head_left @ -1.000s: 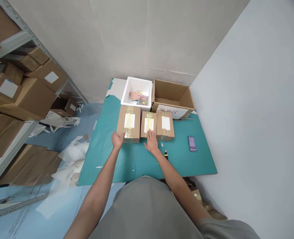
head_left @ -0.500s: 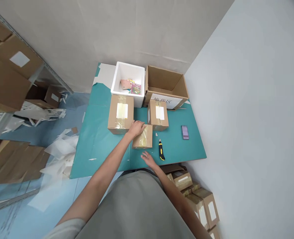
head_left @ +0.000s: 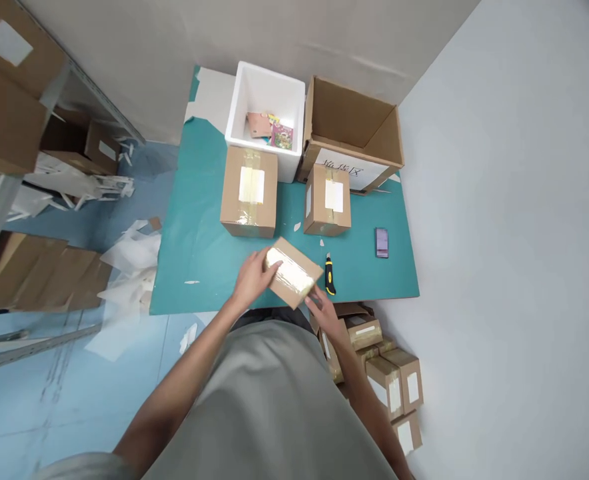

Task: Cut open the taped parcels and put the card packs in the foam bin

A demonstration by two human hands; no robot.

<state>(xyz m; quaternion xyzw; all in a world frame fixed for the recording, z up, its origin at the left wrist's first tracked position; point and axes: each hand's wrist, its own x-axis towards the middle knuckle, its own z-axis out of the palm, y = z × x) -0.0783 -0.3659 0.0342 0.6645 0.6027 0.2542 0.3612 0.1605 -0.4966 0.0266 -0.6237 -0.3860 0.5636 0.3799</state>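
A small cardboard box (head_left: 290, 272) with shiny clear tape across its face is held tilted over the table's front edge. My left hand (head_left: 254, 277) grips its left end, thumb on the taped face. At its lower right corner, my right hand (head_left: 323, 312) holds the other end with the fingers partly under it. Just right of the box lies a black and yellow utility knife (head_left: 329, 277). Behind it stand a larger taped carton (head_left: 249, 193) with a white label and a smaller labelled carton (head_left: 327, 200).
On the green-topped table (head_left: 194, 247), a white foam box (head_left: 289, 160) holds several small colourful packets. An open cardboard box (head_left: 354, 120) with a handwritten sign stands beside it. A phone (head_left: 381, 243) lies at the right. Stacked cartons (head_left: 399, 380) fill the floor below right; shelving (head_left: 49, 127) stands left.
The small box has been lifted off the table, turned and brought nearer my body. My right hand has come onto its right end. The view has shifted.
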